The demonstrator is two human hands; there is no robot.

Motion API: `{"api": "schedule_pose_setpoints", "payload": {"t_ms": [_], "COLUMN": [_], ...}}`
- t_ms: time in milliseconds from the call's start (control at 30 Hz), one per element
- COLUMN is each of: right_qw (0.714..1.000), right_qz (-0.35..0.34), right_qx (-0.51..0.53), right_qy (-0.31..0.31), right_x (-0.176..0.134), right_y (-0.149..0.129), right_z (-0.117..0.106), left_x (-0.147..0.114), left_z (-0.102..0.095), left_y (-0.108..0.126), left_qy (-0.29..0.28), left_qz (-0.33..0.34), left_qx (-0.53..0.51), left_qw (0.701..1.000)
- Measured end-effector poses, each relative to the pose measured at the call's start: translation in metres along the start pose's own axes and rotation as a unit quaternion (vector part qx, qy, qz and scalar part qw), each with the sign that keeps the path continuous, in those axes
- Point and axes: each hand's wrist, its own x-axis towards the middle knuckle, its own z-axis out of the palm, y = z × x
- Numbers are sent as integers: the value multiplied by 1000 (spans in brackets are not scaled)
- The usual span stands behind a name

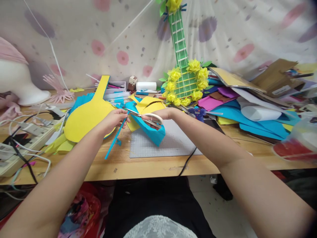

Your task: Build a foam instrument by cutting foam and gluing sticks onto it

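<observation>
My left hand (pixel 117 118) pinches a thin blue paper stick (pixel 114 141), which slants down toward the table's front edge. In my right hand (pixel 158 118) is a pair of scissors (pixel 152 119) with white handles, its blades pointing left at the upper end of the stick, close to my left fingers. Whether the blades touch the stick I cannot tell. Under the scissors a blue paper piece (pixel 153 132) lies across the grey cutting mat (pixel 170 142). A yellow guitar-shaped cutout (pixel 86 115) lies partly behind my left forearm.
A green paper guitar (pixel 182 62) with yellow flowers leans at the back. Coloured sheets (pixel 257 122) pile up on the right, near a blue glue gun (pixel 198 113). Power strips (pixel 24 148) with cables crowd the left, and a plastic cup (pixel 294 145) stands far right.
</observation>
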Motion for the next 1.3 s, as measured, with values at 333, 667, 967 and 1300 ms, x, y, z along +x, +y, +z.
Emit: {"api": "schedule_pose_setpoints", "payload": {"t_ms": [333,667,967,1300], "right_qw": [998,996,997,994], "right_qz": [25,-19,-11,-1], "right_qx": [36,81,72,68], "right_qy": [47,28,40,81], "right_x": [-1,3,1,9], "right_y": [-2,7,2,9], "right_z": [3,5,8,6], "left_x": [6,8,6,9], "left_z": [-5,-1,-1,1], "left_y": [-5,-5,-1,-2], "left_qy": [7,14,22,34], "left_qz": [-12,-5,-18,-20], "left_qx": [-35,-38,-19,-8], "left_qw": [999,999,999,999]}}
